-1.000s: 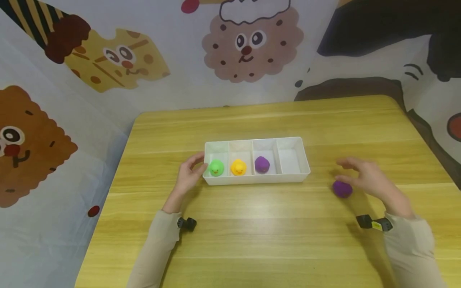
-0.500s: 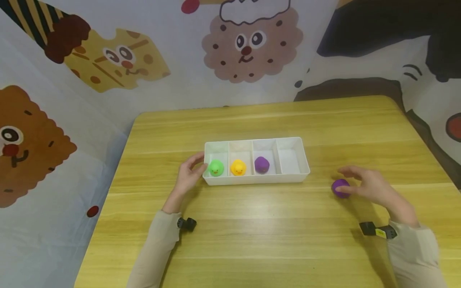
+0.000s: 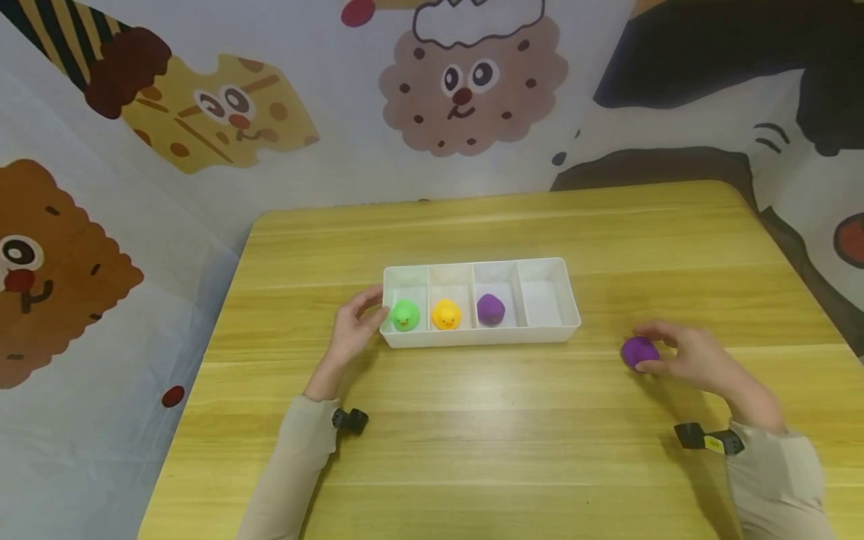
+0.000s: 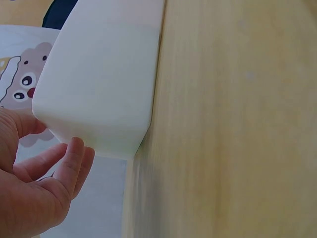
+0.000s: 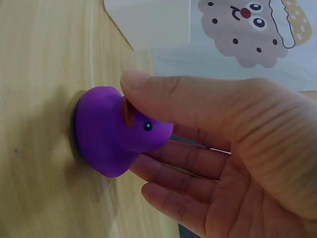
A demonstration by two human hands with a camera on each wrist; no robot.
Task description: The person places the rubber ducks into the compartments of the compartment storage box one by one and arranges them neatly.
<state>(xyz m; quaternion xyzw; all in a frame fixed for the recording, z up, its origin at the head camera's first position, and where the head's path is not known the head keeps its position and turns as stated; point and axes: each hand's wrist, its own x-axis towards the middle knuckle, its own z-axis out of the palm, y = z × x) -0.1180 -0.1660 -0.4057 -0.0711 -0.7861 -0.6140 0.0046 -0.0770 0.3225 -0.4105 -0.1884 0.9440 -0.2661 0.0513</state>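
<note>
My left hand holds the left end of a white tray with four-sided compartments; in the left wrist view its fingers touch the end wall and the thumb lies at the rim. A green rubber duck, a yellow rubber duck and a purple one sit in separate compartments from the left; the rightmost compartment is bare. Right of the tray, a second purple rubber duck stands on the table. My right hand pinches its head, thumb across the beak and fingers behind.
The wooden table runs back to a cloth printed with cartoon food. Small dark cameras sit on both wrists, the left one and the right one.
My right hand has come down and closed around the purple duck on the table, which has turned slightly. My left hand and the tray have stayed put.
</note>
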